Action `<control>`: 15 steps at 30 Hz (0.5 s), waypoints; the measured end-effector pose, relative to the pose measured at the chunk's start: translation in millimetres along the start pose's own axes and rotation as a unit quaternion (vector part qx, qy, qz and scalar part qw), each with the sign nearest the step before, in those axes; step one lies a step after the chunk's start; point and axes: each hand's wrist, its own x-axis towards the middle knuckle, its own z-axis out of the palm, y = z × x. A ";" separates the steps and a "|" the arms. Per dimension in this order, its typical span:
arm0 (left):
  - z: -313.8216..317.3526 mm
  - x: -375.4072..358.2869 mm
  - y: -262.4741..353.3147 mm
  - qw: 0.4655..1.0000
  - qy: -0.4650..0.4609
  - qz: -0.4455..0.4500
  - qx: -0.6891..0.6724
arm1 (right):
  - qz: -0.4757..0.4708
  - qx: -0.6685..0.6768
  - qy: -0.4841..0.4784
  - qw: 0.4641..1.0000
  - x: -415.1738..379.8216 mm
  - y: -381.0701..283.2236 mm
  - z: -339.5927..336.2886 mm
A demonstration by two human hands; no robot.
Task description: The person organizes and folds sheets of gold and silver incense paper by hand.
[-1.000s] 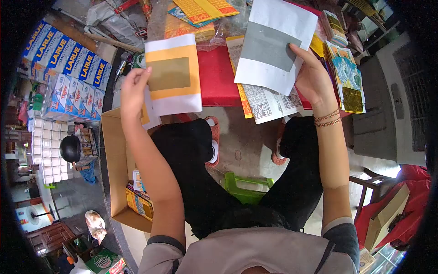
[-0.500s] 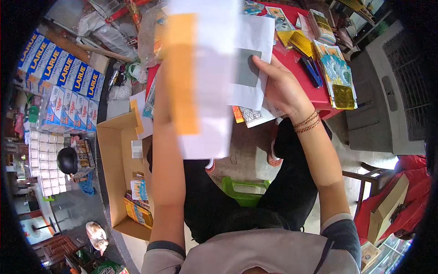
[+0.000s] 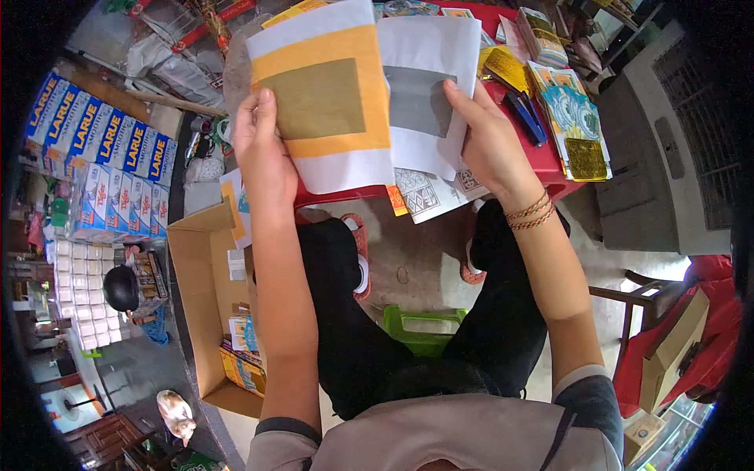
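In my left hand (image 3: 265, 149) is a white paper sheet with an orange band and a dull gold rectangle (image 3: 318, 98); the thumb lies on its left edge. My right hand (image 3: 491, 137) grips a white sheet with a grey rectangle (image 3: 420, 98), thumb on its front and fingers behind. Both sheets are held up over the red table (image 3: 542, 165), the orange one partly overlapping the grey one. Below the grey sheet, a white paper with black printed patterns (image 3: 440, 192) sticks out past the table edge.
On the table's right lie a blue stapler (image 3: 525, 118), gold foil paper (image 3: 506, 69) and a stack of printed papers (image 3: 577, 118). A cardboard box (image 3: 208, 314) with paper bundles stands at left. Beer cartons (image 3: 102, 118) are stacked farther left. A cat (image 3: 175, 416) is on the floor.
The orange-banded sheet, blurred and upright before, has turned to show its gold rectangle face and now sits higher and steady in my left hand. My right hand stays nearly in place.
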 end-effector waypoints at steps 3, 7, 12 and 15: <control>14.1 -9.2 -6.5 1.000 0.014 -0.004 0.014 | 0.001 -0.003 -0.023 1.000 -2.7 4.5 5.0; 26.3 -19.0 -14.2 0.992 0.017 0.072 0.101 | 0.016 0.028 -0.056 0.998 -5.9 5.4 11.9; 36.1 -26.5 -16.5 0.986 0.036 0.096 0.129 | 0.017 0.021 -0.063 0.998 -6.6 5.2 13.7; 33.2 -23.6 -22.7 0.991 0.029 0.084 0.099 | 0.026 0.024 -0.068 0.997 -5.5 7.7 12.0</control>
